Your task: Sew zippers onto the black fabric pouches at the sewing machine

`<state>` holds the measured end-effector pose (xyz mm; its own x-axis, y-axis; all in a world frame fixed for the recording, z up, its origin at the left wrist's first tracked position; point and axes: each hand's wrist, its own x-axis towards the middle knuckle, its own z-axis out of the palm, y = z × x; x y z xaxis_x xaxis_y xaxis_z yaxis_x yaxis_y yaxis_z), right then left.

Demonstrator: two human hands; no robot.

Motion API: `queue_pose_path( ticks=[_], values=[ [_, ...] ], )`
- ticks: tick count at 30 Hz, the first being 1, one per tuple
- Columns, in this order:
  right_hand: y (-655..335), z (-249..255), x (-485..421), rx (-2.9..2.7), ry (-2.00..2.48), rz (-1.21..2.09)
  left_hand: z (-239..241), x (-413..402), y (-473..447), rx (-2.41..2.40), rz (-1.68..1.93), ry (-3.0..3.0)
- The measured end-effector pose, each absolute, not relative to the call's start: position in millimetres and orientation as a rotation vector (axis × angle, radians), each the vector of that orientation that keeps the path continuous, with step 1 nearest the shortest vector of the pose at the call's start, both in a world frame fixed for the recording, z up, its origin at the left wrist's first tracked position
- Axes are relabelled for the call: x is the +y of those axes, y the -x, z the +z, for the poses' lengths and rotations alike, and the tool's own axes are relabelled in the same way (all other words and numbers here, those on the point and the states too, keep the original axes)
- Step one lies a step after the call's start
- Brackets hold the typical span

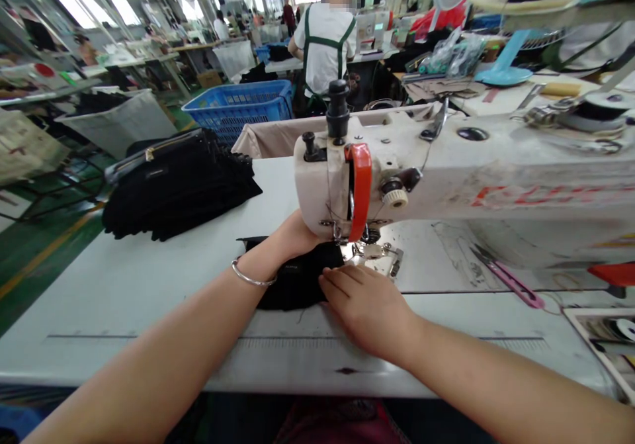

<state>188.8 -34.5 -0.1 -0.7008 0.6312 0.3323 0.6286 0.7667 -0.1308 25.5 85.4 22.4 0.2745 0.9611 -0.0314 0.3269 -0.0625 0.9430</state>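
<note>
A black fabric piece [297,282] with a small label lies flat on the table, its right edge by the presser foot [358,251] of the white sewing machine [317,192]. My left hand [300,232], a silver bangle on its wrist, reaches over the far side of the fabric. Its fingers are hidden behind the machine head. My right hand [364,305] lies palm down at the fabric's right edge, just in front of the presser foot, with its fingers stretched out and touching the cloth.
A stack of black zippered pieces [178,186] lies at the table's left. Pink-handled thread snips [510,278] rest under the machine arm. Behind stand a blue basket [238,100] and a cloth-lined bin [270,138]. A person [325,47] in a green-strapped apron works farther back.
</note>
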Motion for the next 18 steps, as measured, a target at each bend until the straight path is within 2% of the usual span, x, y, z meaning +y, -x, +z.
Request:
queue_pose_path(
  ticks=[9, 14, 18],
  values=[
    [-190.3, -0.6, -37.3, -2.622, 0.932, 0.029, 22.2, 78.6, -29.6, 1.283, 0.624, -2.041],
    [-193.4, -5.1, -39.1, -2.601, 0.902, 0.02, 21.3, 31.8, -14.6, 1.352, 0.587, -2.371],
    [-196.0, 0.5, -37.5, -2.61, 0.908, 0.189, 12.1, 0.0, -6.9, 1.119, 0.428, -2.751]
  ],
)
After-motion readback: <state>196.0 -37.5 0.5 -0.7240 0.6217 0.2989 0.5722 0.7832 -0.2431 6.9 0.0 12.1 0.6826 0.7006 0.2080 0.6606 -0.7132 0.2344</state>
